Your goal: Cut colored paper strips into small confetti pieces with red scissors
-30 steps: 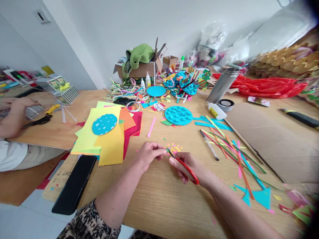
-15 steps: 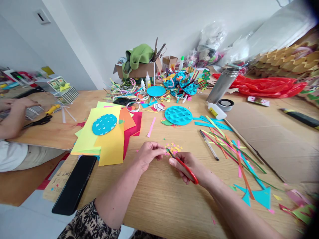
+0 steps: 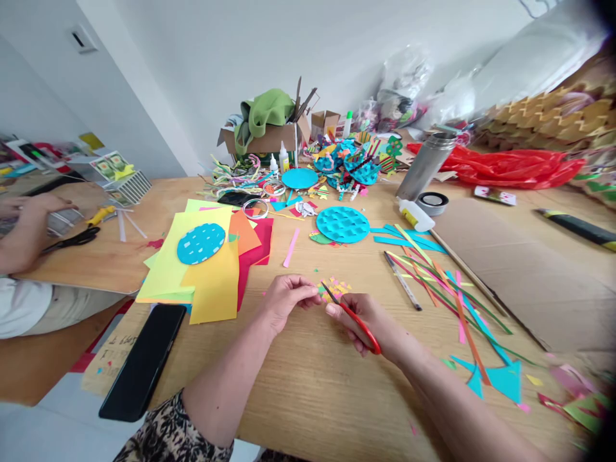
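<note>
My right hand (image 3: 359, 317) grips red-handled scissors (image 3: 362, 328), their dark blades pointing up and left. Close to the blade tips, my left hand (image 3: 292, 296) is closed in a pinch on a small green paper piece (image 3: 321, 291), mostly covered by the fingers. Just behind the blades lies a little pile of pink, yellow and green paper bits (image 3: 341, 286). A pink paper strip (image 3: 291, 248) rests beyond my left hand. Farther back is a blue disc with raised flaps (image 3: 342, 224).
Coloured paper sheets (image 3: 212, 289) and a phone (image 3: 143, 362) lie on the left. To the right are a pen (image 3: 403, 281), paper strips (image 3: 462, 295), a glue bottle (image 3: 418, 215), a steel flask (image 3: 427, 165) and cardboard (image 3: 520, 276). Another person's arm (image 3: 22, 234) is at far left.
The scissor tips have moved slightly away from the green paper piece. My left hand keeps its pinch, and the view has shifted a little.
</note>
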`<state>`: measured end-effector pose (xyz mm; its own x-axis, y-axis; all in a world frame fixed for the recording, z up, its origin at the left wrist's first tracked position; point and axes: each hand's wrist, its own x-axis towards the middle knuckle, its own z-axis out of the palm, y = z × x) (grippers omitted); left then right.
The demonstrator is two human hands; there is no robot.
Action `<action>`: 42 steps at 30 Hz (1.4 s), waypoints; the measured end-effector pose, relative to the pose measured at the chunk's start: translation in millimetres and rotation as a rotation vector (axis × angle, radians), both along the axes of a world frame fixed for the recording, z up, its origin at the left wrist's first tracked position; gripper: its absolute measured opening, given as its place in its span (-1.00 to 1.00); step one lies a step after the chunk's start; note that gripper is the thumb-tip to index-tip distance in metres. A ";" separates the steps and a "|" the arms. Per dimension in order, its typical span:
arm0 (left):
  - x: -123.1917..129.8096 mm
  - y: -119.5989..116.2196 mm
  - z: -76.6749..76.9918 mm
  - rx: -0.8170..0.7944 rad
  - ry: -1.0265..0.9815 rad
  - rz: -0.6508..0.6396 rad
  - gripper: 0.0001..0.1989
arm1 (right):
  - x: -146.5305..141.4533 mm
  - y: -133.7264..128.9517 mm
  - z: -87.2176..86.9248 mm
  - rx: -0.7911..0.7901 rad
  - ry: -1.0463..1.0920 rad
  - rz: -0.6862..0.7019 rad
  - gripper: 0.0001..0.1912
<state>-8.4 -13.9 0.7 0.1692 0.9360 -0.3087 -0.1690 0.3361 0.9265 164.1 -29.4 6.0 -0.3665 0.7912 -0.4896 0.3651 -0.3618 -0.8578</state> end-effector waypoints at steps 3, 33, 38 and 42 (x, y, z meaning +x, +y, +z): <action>5.7 -2.7 -3.4 -0.034 -0.091 0.100 -0.87 | -0.6 -0.1 -1.5 0.041 0.029 -0.035 -0.54; 38.1 -27.3 -8.3 -0.025 -0.283 0.346 -0.83 | -17.4 -10.4 -10.0 0.080 0.156 -0.132 -0.52; 38.4 -27.6 -7.9 -0.017 -0.282 0.333 -0.83 | -18.6 -11.2 -12.1 0.080 0.150 -0.148 -0.51; 38.7 -27.1 -8.1 -0.022 -0.261 0.357 -0.82 | -18.6 -11.4 -17.0 0.093 0.160 -0.149 -0.53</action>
